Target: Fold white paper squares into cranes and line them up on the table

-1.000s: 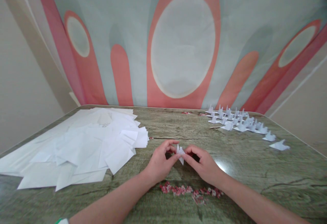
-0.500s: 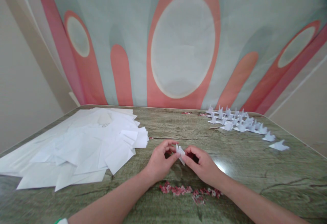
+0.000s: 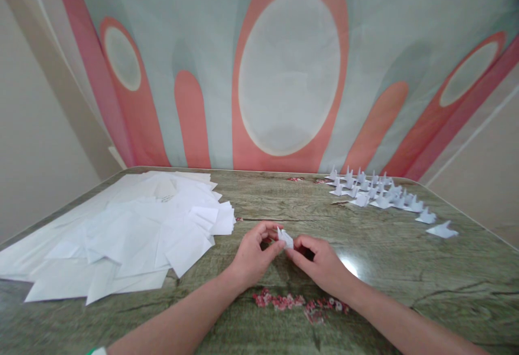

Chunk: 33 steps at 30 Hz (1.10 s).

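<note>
A small white paper crane [image 3: 286, 239], partly folded, is held just above the table at the middle of the view. My left hand [image 3: 256, 252] pinches its left side between thumb and fingers. On the other side, my right hand [image 3: 320, 264] is closed with thumb and fingertips at the crane's lower right edge. A pointed tip stands up at the crane's left; its lower part is hidden behind my fingers. Several finished paper cranes [image 3: 381, 199] stand in rows at the far right of the table.
Loose white paper sheets [image 3: 133, 236] lie in a broad, overlapping pile on the left. The wood-grain table [image 3: 405, 285] has a printed pink flower pattern [image 3: 284, 301] near my forearms. A patterned backdrop [image 3: 219, 47] hangs behind the table's far edge.
The crane has turned in my fingers, and its lower point no longer shows. My right thumb and fingertips have shifted slightly left and down along it. My left hand stays nearly still.
</note>
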Motion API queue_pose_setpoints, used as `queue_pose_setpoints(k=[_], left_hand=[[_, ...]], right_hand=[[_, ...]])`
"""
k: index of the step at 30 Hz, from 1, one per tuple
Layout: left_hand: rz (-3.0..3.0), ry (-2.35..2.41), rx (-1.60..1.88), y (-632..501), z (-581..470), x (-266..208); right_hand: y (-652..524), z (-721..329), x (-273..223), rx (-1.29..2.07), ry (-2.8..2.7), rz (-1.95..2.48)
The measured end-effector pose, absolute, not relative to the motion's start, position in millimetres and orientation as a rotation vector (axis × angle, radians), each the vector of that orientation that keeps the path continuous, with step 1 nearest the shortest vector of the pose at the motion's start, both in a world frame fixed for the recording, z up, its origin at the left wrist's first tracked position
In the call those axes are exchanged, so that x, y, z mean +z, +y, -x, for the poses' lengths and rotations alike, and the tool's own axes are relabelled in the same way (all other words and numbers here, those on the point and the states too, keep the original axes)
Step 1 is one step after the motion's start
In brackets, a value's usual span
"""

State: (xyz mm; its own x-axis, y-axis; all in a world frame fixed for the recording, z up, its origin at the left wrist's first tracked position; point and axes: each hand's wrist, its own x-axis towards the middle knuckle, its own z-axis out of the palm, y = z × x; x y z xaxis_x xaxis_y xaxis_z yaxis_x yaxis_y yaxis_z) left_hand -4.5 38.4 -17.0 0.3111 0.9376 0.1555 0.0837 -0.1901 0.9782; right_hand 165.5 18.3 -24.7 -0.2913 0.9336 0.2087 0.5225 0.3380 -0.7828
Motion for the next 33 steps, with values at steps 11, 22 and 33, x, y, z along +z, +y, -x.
queue_pose_setpoints(k=[11,22,33], left_hand=[[-1.392,0.970,1.090,40.4,0.3,-24.0],[-1.273,0.893,1.155,44.9,5.6,-22.3],[-1.491,0.950,1.011,40.5,6.5,-22.4]], right_hand=[[18.8,-165.1,-23.5,0.600,-2.083,1.305],[16.4,-166.9,-21.1,0.881,-1.847,1.304],[14.9,-166.4,-15.0,0.717,-1.799,1.227]])
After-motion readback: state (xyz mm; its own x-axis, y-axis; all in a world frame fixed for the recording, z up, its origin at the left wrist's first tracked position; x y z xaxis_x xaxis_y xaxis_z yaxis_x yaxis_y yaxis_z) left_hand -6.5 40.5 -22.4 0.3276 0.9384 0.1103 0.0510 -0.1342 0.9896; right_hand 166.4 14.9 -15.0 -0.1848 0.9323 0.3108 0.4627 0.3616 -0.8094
